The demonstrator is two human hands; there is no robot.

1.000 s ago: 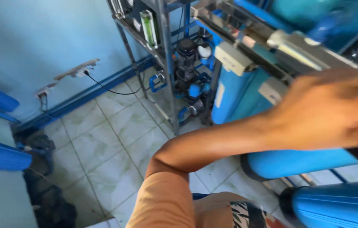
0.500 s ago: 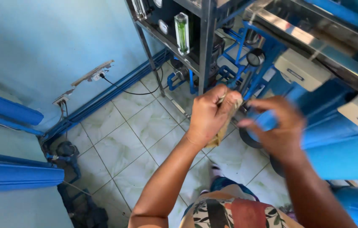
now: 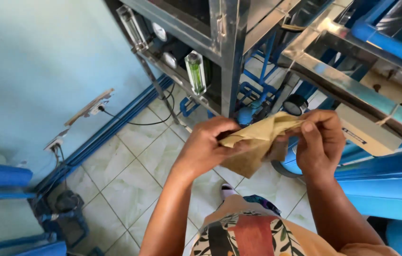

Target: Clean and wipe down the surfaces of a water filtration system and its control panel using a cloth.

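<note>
1. Head view, my left hand (image 3: 205, 147): fingers curled shut, thumb and forefinger pinching the near edge of a tan cloth (image 3: 258, 142). Wrist bent, forearm rising from the lower centre of the frame.
2. Head view, my right hand (image 3: 321, 140): fingers closed over the cloth's far upper edge, thumb pressed on top. The grip is tight, with no gap showing.
3. Tan cloth: crumpled and folded, stretched between both hands in mid-air, its lower corner hanging below them. It is above the tiled floor (image 3: 130, 166) and just in front of the metal frame (image 3: 229, 52).
4. Metal frame: upright steel post with shelves, carrying a clear flow tube with a green core (image 3: 195, 71) and round gauges (image 3: 160, 32).
5. Round black-rimmed gauge (image 3: 295, 104): just above the cloth, beside my right hand.
6. Blue tank (image 3: 385, 180): lying to the right, beneath my right forearm.
7. Wall socket (image 3: 92, 108): on the pale blue wall at left, a black cable trailing from it to the floor.
8. Patterned garment (image 3: 253, 234): at the bottom edge, below both arms.
</note>
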